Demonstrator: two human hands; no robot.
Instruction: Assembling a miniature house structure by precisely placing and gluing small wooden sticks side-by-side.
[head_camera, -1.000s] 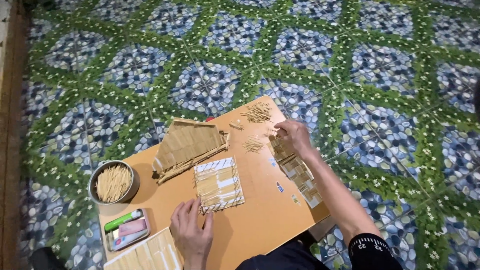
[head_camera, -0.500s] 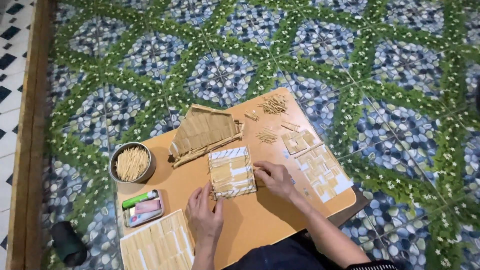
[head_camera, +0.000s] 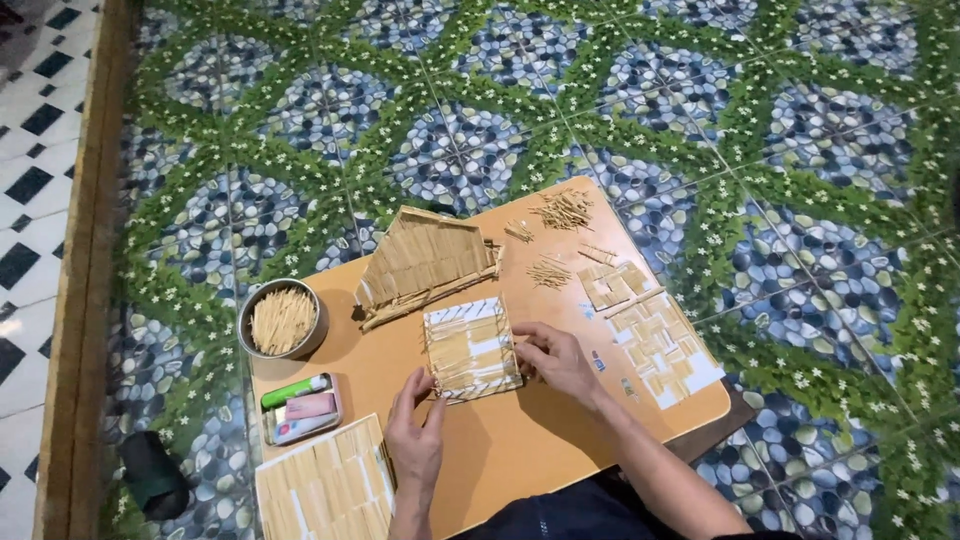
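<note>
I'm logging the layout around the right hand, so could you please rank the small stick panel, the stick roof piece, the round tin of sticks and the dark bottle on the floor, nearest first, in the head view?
From the right hand:
1. Small stick panel, touching it, just left.
2. Stick roof piece, up-left on the table.
3. Round tin of sticks, table's left edge.
4. Dark bottle, on the floor, far left.

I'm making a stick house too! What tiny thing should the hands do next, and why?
Probably press the stick at the square stick panel's right edge flat: the right hand pinches there, while the left hand steadies the lower left corner.
</note>
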